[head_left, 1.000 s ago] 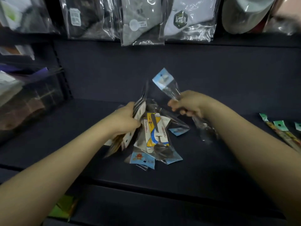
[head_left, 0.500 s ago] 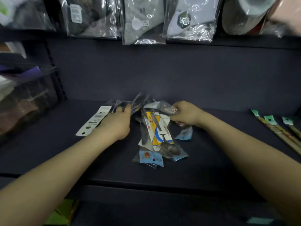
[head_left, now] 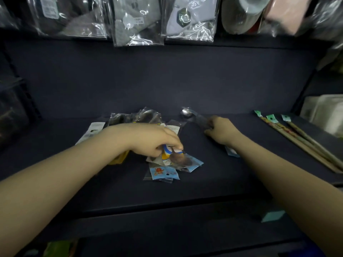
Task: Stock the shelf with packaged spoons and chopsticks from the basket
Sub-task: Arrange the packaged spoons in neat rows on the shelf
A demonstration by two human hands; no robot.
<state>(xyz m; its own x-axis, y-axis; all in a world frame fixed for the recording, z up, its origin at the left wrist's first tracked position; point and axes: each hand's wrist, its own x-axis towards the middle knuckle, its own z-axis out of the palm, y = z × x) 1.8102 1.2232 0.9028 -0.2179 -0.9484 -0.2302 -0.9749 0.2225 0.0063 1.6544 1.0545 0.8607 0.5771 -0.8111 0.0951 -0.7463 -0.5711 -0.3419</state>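
1. Spoon packs [head_left: 167, 160] sit in a loose overlapping heap at centre frame on the dark shelf [head_left: 213, 182]. More clear-bagged ones lie behind, upper centre, near the back wall.
2. Left hand [head_left: 152, 140] is down on the heap, fingers curled onto the yellow-and-blue card pack [head_left: 168, 154]. Pinching or just pressing: cannot tell.
3. Right hand [head_left: 221, 130], right of centre, is closed around the handle end of a single bagged spoon [head_left: 187, 113]. Bowl end points to the upper left, lying on or just over the shelf.
4. Chopstick packs [head_left: 297, 140] lie in a row at the right edge, green header tags toward the back, well apart from both hands.
5. Handling, my read: light items, stiff metal core inside slick, crinkly film. Film slides over film, so the heap probably shifts if dragged.
6. Best hold: through the bag on the rigid handle, or on the card header. Grabbing loose film alone likely lets the spoon swing or slip.
7. Chopsticks: long, stiff, light. Grip mid-length so they don't tip.
8. Basket is not in view.
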